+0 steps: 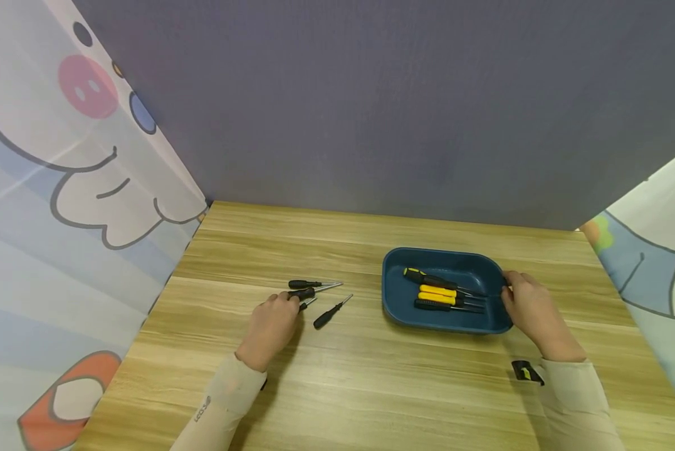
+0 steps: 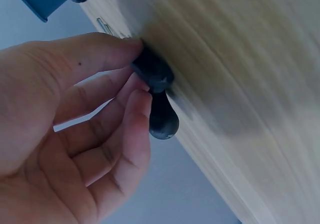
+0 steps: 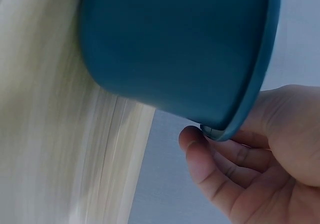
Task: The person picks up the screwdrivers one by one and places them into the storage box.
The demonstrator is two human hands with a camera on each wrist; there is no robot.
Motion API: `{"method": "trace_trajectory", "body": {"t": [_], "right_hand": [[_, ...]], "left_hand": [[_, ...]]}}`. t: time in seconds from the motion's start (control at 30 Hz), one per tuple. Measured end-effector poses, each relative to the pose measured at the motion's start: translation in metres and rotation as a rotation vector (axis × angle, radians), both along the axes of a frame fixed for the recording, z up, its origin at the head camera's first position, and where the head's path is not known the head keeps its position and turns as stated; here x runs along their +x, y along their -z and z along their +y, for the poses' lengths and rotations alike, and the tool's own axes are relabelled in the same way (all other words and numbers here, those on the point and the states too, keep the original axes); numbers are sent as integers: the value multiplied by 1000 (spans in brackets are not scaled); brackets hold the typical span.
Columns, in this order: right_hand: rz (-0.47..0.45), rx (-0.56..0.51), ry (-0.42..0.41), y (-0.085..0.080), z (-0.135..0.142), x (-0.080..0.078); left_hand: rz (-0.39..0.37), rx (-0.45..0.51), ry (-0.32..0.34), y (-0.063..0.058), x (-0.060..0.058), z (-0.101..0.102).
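My left hand [image 1: 272,322] is at the left of the table, thumb and fingers pinching the black handle of a screwdriver [image 2: 152,69]. A second black handle [image 2: 164,116] shows just past the fingertips in the left wrist view. Around that hand lie other small black screwdrivers, one farther back [image 1: 305,284] and one to the right [image 1: 326,318]. At the right, my right hand [image 1: 534,313] grips the rim of a dark blue plastic tray [image 1: 390,300]. Inside the tray lie a black-and-yellow screwdriver [image 1: 427,277], yellow-handled screwdrivers [image 1: 435,298] and a black-handled one [image 1: 432,305].
The wood-grain table [image 1: 371,388] meets a grey panel [image 1: 371,113] at the back. Cartoon-printed curtains [image 1: 44,250] hang at both sides. A black strap piece [image 1: 526,371] shows beside the right wrist.
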State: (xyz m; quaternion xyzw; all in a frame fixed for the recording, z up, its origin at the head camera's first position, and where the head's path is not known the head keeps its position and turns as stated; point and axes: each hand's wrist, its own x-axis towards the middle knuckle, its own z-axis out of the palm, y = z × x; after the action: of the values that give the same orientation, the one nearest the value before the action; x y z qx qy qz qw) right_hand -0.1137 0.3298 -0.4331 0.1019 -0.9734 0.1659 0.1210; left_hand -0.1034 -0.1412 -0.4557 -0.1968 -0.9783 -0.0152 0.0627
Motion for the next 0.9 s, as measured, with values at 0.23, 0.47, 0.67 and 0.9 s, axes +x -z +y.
{"method": "trace_trajectory", "body": {"t": [0.23,0.47,0.67,0.9], "right_hand": [[16,-6,-1,0,0,0],[29,-9,-8,0,1,-1],[24,-7,-9,-1,1,-1],[15,-13,0,0,0,-1]], "left_hand": [[0,31,34,0,-3,1],[25,99,122,-17,-14,11],[34,120,235,-42,-29,31],[-12,88,341,-67,-49,74]]}}
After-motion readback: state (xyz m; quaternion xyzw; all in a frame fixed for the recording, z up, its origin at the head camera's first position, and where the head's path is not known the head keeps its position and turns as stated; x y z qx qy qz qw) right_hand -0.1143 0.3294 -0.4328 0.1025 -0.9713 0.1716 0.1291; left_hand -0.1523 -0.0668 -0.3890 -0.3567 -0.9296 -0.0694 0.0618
